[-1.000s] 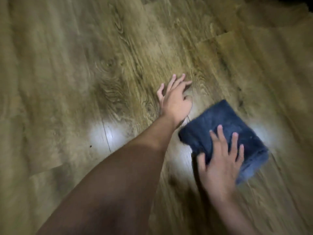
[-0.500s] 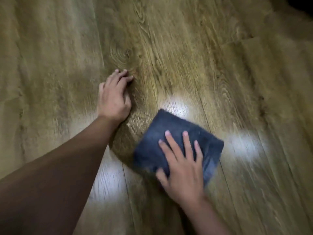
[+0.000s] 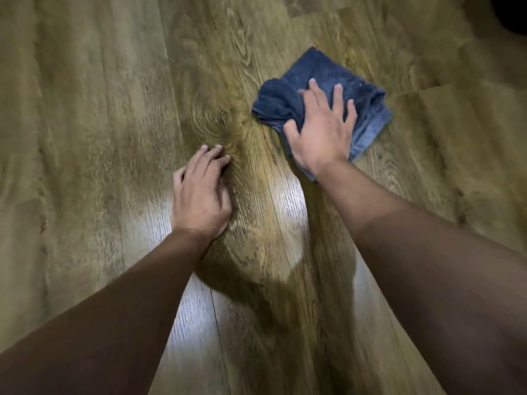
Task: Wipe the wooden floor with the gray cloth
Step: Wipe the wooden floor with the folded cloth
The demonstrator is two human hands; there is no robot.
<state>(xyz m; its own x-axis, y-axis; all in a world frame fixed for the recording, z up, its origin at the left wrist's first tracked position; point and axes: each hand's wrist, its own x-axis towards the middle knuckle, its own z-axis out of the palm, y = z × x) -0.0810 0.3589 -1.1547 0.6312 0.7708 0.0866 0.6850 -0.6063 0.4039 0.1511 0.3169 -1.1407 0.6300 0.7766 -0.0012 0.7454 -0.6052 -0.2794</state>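
Fingers (image 3: pixel 338 96) flat atop gray cloth (image 3: pixel 288 102)

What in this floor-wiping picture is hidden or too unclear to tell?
All from the head view:
- Part of the cloth lies hidden under the right hand.
- The floor beneath the cloth is covered, so whether it is clean cannot be told.
- The left hand hides its own palm; how firmly it rests on the floor is unclear.
- Both arms are cut off by the bottom edge.
- The top right corner is too dark to read.
- White glare washes out the grain between the arms.
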